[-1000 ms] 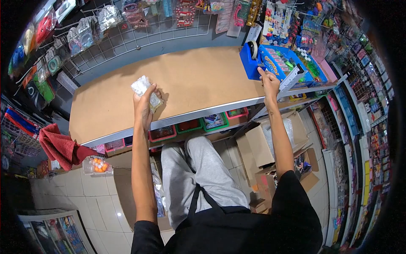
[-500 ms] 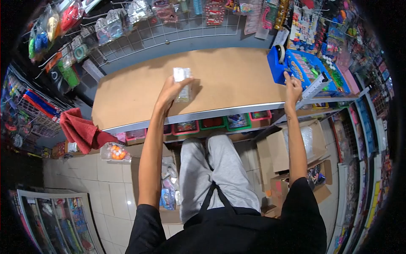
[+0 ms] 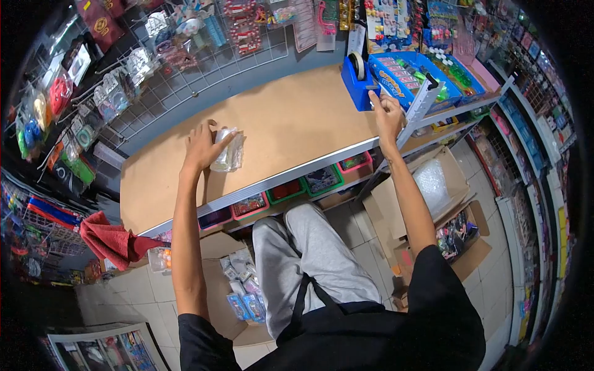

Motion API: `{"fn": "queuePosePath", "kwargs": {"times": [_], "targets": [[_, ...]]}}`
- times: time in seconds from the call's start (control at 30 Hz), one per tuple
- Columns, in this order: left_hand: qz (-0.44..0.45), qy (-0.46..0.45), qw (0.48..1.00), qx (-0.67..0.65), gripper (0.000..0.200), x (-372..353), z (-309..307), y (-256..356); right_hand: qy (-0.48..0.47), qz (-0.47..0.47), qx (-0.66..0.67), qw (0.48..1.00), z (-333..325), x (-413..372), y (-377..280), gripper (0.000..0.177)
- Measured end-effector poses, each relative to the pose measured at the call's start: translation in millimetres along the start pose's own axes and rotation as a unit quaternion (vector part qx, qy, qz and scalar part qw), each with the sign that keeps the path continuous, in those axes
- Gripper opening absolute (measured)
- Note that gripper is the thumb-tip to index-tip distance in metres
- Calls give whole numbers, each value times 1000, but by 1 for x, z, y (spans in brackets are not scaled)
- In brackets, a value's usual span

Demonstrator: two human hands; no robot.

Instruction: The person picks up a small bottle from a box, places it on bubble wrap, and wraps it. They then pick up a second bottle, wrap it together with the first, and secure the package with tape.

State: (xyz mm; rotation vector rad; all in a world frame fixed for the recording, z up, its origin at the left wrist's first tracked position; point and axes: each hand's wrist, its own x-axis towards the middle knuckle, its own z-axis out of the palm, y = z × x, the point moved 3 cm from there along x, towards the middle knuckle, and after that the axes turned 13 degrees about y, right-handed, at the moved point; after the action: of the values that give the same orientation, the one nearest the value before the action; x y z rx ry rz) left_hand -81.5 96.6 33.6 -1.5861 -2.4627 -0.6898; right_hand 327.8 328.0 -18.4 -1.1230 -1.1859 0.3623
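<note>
A small clear plastic packet (image 3: 229,151) lies on the brown tabletop (image 3: 291,123). Beside it is my left hand (image 3: 202,148), fingers spread over the board and the thumb reaching across the packet's edge. My right hand (image 3: 388,117) is at the front end of a blue tape dispenser (image 3: 357,86), its fingers bent and pinched together. Whatever those fingers have between them is too small to make out. A roll of tape (image 3: 357,65) sits in the dispenser.
Blue display boxes (image 3: 396,77) stand right of the dispenser, behind a metal shelf post (image 3: 424,102). A red cloth (image 3: 111,241) hangs at the left corner. Coloured baskets (image 3: 249,207) sit underneath. Open cartons (image 3: 461,247) flank my legs, and packaged goods hang on a wire grid (image 3: 247,65).
My view has turned, shifting the table leftward. My left hand has loosened from the packet, which now lies on the board. My right hand stays at the dispenser, fingers still bent.
</note>
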Motion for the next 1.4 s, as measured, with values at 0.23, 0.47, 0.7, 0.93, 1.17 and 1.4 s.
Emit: {"fn": "queuePosePath", "kwargs": {"times": [0.23,0.47,0.7,0.93,1.17,1.4], "targets": [[222,260,939,21,44,-5,-31,99,32,-27,-8,999,-1,-6,-7,50],[392,189,886,-160,49,23,51,232,37,-49,45,997,1,-6,-20,43],[410,138,890,-144,57,34,103,281,52,-7,28,998,1,-10,-20,48],[405,128,893,-148,49,38,102,281,26,58,15,998,2,-14,-19,48],[404,99,895,-161,48,40,97,283,48,11,-73,996,-4,-15,-16,46],[362,71,908,-199,47,41,93,285,49,-14,56,997,-14,-17,-29,39]]}}
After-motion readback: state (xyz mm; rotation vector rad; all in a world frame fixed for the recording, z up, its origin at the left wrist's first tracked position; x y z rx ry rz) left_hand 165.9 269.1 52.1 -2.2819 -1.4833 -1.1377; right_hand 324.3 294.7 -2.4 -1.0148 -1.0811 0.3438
